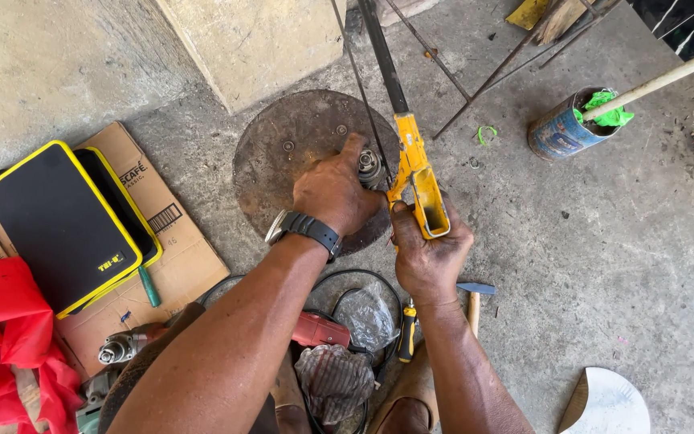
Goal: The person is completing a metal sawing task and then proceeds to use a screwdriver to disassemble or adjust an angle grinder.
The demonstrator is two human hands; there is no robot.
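Left hand wraps round the small metal hub over the rusty disc, right hand clenches the yellow frame handle just beside it.

Soft, even daylight fills the scene, with no harsh glare. Shadows are faint and diffuse, deepest under the forearms and in the dark top right corner. The centre is sharp; straight lines bow slightly toward the edges, as a wide lens gives, and the nearest clutter perhaps looks a little soft.
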